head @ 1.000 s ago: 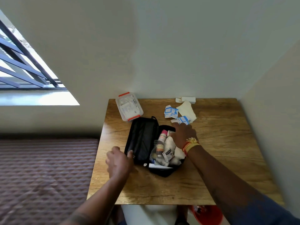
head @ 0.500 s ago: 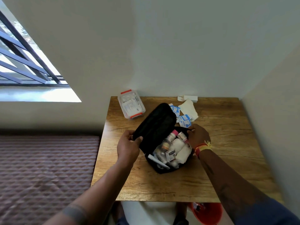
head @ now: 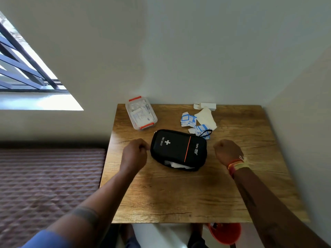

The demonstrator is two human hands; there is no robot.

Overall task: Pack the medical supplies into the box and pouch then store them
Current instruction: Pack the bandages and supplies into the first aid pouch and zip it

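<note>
Our left hand [head: 134, 154] sits curled just beside the pouch's [head: 179, 149] left end, maybe pinching the zipper pull; we cannot tell. Our right hand [head: 226, 151], curled and empty, is farther off. The pouch lies across the table [head: 179, 194], near edge gaping.

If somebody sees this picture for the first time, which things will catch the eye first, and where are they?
The black first aid pouch lies folded shut in the middle of the wooden table, something white showing at its near edge. The left hand and right hand sit curled on either side. Behind are a clear plastic box and loose blue-and-white packets.
</note>
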